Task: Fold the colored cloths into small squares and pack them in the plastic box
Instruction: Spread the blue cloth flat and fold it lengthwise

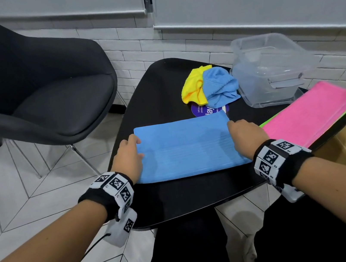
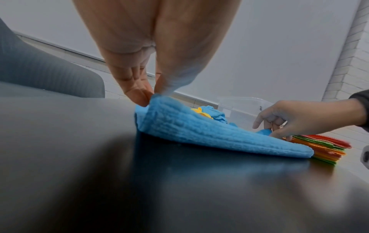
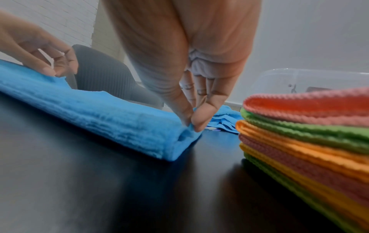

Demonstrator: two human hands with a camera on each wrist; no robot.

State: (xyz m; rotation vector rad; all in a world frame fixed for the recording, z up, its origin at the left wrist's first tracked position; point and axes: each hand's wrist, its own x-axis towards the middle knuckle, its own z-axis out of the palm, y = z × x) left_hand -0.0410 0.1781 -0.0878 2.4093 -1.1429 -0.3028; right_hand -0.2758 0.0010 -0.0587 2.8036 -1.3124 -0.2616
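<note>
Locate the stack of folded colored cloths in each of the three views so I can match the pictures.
Head: stack of folded colored cloths at right, pink on top, on the table's right edge.
Left wrist: far right, low, behind the blue cloth.
Right wrist: fills the right side, close up.
Shared landmark: the blue cloth lying beside it.

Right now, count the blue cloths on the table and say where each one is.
2. One folded blue cloth lies flat at the near edge, pinched by the left hand and right hand. One crumpled blue cloth lies beside the yellow cloth. The stack may hide more.

Left hand [image 1: 128,154] and right hand [image 1: 246,134] at blue cloth [image 1: 185,148] ends on black table [image 1: 177,193].
</note>
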